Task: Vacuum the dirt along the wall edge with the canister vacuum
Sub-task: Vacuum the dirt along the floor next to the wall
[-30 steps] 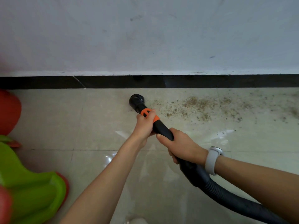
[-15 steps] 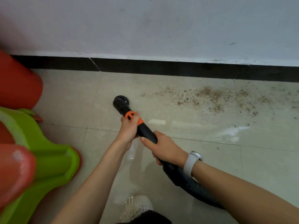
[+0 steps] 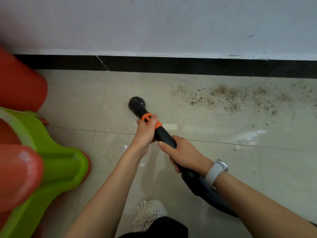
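A black vacuum wand with an orange collar [image 3: 148,118] ends in a round brush nozzle [image 3: 137,103] resting on the pale tiled floor. My left hand [image 3: 145,131] grips the wand at the orange collar. Behind it, my right hand [image 3: 181,155], with a white watch on the wrist, grips the black handle where the ribbed hose [image 3: 214,198] begins. Brown dirt [image 3: 228,97] is scattered on the tiles to the right of the nozzle, in front of the black skirting [image 3: 171,66] of the white wall. The canister is out of view.
Red and green plastic stools [image 3: 51,162] crowd the left side, close to my left arm. My white beaded shoe [image 3: 151,213] stands on the tiles below the hands. The hose trails off to the lower right.
The nozzle has drawn back from the skirting toward me and to the left of the dirt. The view has tilted down, so my shoe and more of the stools show.
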